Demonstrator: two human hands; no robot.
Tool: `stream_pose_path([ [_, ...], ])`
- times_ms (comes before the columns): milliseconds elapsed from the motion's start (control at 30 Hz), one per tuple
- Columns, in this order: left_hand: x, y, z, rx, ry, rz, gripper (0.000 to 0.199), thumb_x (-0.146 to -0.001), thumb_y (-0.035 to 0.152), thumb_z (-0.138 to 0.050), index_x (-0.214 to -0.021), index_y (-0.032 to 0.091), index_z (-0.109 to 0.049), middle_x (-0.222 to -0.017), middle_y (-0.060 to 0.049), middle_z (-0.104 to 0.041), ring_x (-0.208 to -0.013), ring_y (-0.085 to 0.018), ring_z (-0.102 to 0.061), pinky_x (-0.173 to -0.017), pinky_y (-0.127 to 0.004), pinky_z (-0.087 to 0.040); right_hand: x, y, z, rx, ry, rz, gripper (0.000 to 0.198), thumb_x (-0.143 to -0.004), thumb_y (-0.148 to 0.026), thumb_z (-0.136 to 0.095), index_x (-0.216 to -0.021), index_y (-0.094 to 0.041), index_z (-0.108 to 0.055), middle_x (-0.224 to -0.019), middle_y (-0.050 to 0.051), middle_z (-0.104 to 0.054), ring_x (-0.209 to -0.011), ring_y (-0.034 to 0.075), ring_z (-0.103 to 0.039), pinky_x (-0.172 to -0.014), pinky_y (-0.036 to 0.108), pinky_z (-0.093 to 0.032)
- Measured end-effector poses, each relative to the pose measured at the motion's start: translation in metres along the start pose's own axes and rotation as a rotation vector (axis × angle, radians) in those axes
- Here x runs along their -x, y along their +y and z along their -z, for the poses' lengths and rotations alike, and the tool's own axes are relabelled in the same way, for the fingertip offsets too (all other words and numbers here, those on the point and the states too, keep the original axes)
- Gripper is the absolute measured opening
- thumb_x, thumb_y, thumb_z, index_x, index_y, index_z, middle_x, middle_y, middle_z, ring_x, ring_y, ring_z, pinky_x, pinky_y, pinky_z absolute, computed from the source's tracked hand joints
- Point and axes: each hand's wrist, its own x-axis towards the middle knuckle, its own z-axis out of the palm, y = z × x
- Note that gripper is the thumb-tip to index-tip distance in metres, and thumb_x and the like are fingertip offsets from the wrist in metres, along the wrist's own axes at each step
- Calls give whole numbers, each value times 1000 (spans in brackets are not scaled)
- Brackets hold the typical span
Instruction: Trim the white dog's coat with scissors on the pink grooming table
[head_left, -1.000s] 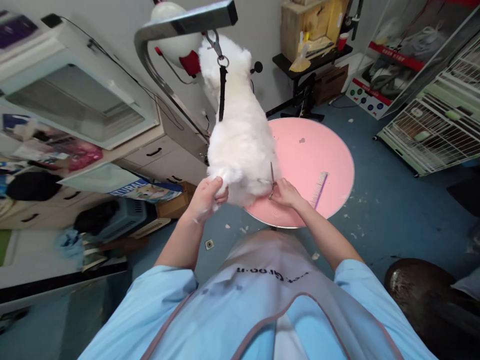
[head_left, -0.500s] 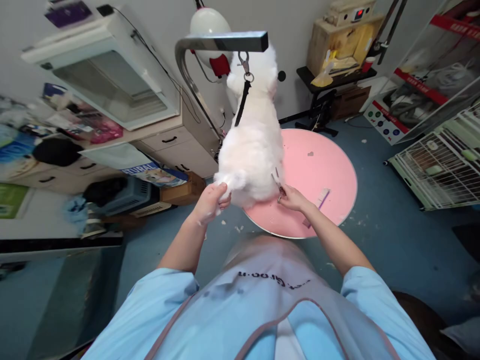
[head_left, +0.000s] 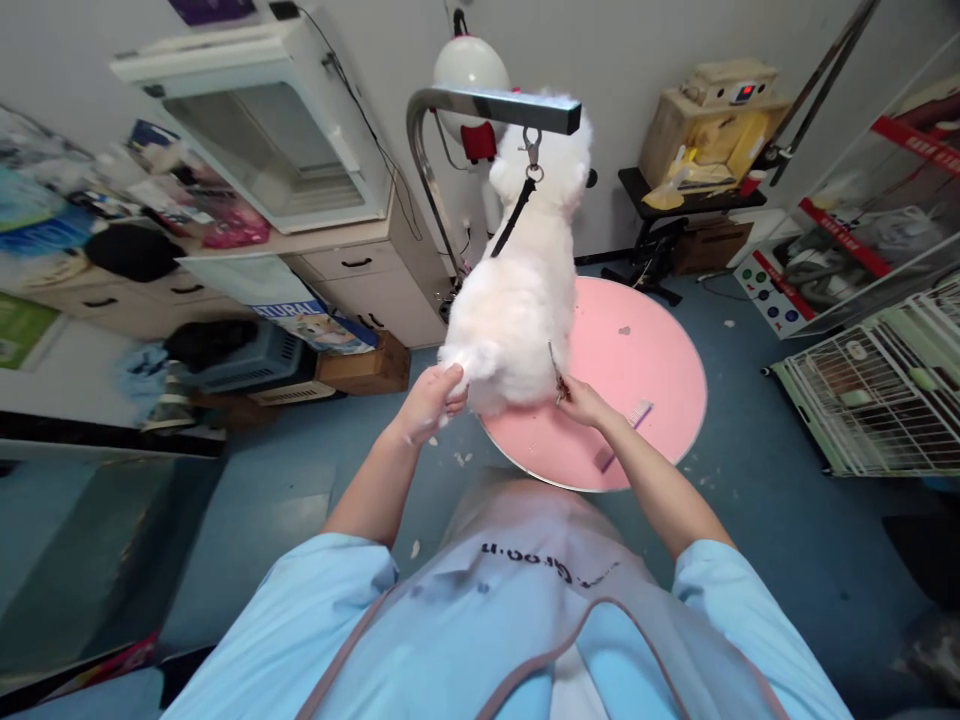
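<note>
A fluffy white dog (head_left: 517,290) stands on a round pink grooming table (head_left: 637,340), its back to me and its head toward the wall. My left hand (head_left: 433,402) is closed around a furry white part at its rear left, which looks like the tail (head_left: 474,362). In my right hand (head_left: 583,400) is a pair of scissors (head_left: 559,375), blades up against the fur at the rear right and seemingly together. A black strap (head_left: 514,218) runs from a metal clip on the overhead bar (head_left: 502,105) down to the dog.
A purple-backed comb (head_left: 624,438) lies on the table by my right forearm. A white cabinet with a glass door (head_left: 262,140) stands on drawers at left. A wire cage (head_left: 885,390) is at right. Cut fur dots the blue floor.
The view has shifted, so the room sits further right and lower. The scissor blades were apart and now look together. My left hand keeps its hold at the dog's rear.
</note>
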Motion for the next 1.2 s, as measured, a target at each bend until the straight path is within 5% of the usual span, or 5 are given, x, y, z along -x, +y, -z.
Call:
stream_pose_path([
  [267,4,-12,-7,29,55,4,75,-41,72,-87,-64,16,-43,-42,11,-27,-36,0,-21,-37,-14,-17,-6,-14,7,62,8,4,17,-74,-27,-54,-90,-22,-52,-79,0,-56,-72,18,-51,-69,31,-41],
  [700,4,-16,-5,54,63,-11,76,-40,72,-87,-67,16,-43,-43,11,-27,-37,0,-22,-36,-13,-18,-8,-37,18,224,41,-42,37,-75,-31,-63,-110,-19,-58,-104,9,-65,-91,24,-60,-78,33,-47],
  [867,2,-15,-5,62,52,2,76,-40,72,-87,-69,16,-44,-43,11,-28,-37,0,-23,-37,-13,-18,-6,-39,19,240,67,-66,24,-79,-23,-54,-102,-20,-58,-92,6,-66,-82,22,-60,-73,32,-45],
  [1200,3,-9,5,36,-5,31,76,-39,73,-87,-66,16,-44,-42,11,-27,-37,0,-21,-37,-13,-17,-2,-51,4,210,107,-107,29,-78,-27,-57,-106,-19,-58,-94,7,-66,-84,23,-61,-74,32,-46],
])
